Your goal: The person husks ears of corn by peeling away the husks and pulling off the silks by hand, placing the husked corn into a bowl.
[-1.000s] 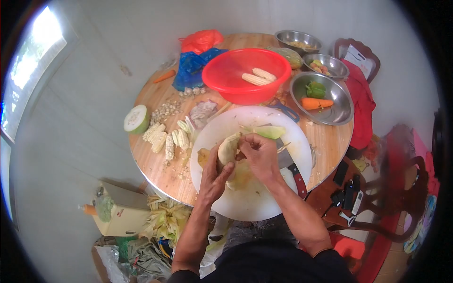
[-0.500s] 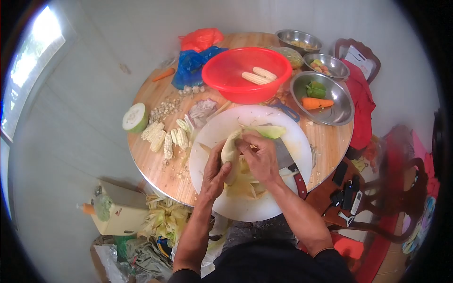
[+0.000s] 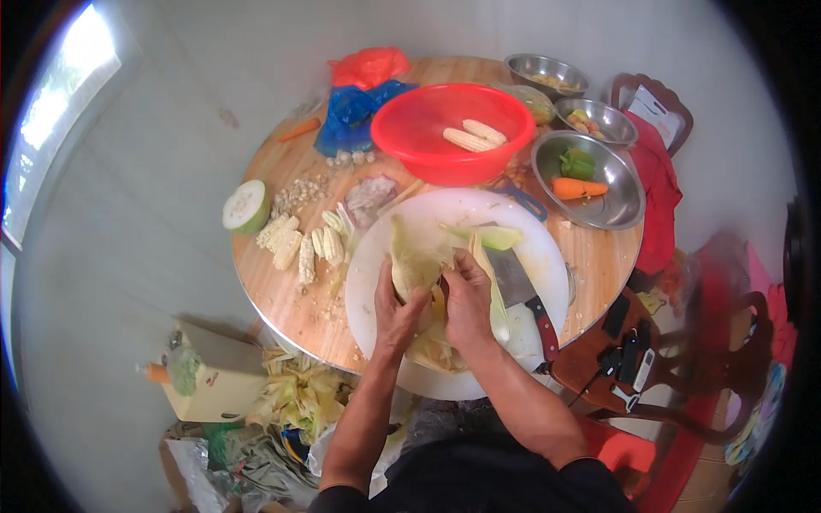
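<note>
Over a round white cutting board (image 3: 372,244), my left hand (image 3: 398,318) is closed around an ear of corn (image 3: 410,272) still partly in its husk. My right hand (image 3: 468,301) pinches a corn husk (image 3: 494,295) at the ear's right side, and the strip hangs down past the fingers. Loose husk pieces (image 3: 432,352) lie on the board beneath both hands. A green husk leaf (image 3: 496,237) rests across a cleaver (image 3: 515,282), whose dark red handle points toward the board's lower right edge. My fingers hide part of the ear.
A red basin (image 3: 453,162) holds two peeled corn ears (image 3: 475,137). Steel bowls, one with a carrot (image 3: 578,188) and green pepper, stand at right. Corn pieces (image 3: 306,256), garlic and a cut gourd (image 3: 246,207) lie at left. Husks (image 3: 299,389) fill the floor area below.
My right hand has drawn a husk strip away to the right and down. The ear in my left hand has tilted, its husk spread wider.
</note>
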Available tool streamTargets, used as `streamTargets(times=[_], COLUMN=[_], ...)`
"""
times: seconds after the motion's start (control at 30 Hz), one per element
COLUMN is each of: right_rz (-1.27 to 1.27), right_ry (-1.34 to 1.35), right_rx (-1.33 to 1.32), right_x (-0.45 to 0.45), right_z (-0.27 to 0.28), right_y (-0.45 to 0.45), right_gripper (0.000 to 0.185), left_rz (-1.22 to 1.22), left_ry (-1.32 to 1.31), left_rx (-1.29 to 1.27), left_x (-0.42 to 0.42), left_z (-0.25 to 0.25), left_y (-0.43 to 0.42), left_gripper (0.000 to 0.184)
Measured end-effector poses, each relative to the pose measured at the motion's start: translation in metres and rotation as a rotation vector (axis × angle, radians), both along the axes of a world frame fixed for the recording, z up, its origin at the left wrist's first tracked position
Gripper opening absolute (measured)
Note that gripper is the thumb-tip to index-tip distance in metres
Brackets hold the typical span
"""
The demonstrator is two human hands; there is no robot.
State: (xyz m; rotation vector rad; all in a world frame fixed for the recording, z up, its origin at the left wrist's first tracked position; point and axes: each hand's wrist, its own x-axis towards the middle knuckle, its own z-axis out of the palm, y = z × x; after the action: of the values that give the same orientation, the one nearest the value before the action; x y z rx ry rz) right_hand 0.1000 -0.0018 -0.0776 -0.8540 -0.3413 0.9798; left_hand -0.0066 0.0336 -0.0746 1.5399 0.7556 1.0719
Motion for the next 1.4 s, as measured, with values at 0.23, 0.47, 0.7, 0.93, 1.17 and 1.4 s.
streamTargets(times=[0.23,0.47,0.7,0.93,1.17,1.4], right_rz=[-0.133,0.024,0.038,0.308,0.021,0.015], right_ry=[-0.356,0.018,-0.511,-0.555,-1.193,-1.84], right_rx=[0.044,0.111,0.094,0.022,0.023,0.38], right_x=[-0.008,-0.036,-0.035,0.019,0.002,-0.005], right_z=[-0.039,-0.006,-0.038,-0.012,0.019,-0.017], right_y=[-0.008,-0.065,-0.08,-0.065,-0.039,-0.035], right_gripper=[0.014,0.005,0.009,0.03,0.03,0.016], left_rz=[0.133,0.023,0.297,0.244,0.162,0.149], left_ry=[-0.447,-0.738,-0.46,-0.418,-0.299,-0.451], left_rx=[-0.181,-0.413,-0.402,-0.169,-0.005,-0.402], left_x=[0.0,-0.014,-0.011,-0.018,-0.005,-0.016], left_z=[-0.011,-0.025,-0.004,0.019,0.017,0.013], left_y=[0.03,0.061,0.092,0.082,0.059,0.076], left_gripper=[0.039,0.029,0.027,0.027,0.029,0.04])
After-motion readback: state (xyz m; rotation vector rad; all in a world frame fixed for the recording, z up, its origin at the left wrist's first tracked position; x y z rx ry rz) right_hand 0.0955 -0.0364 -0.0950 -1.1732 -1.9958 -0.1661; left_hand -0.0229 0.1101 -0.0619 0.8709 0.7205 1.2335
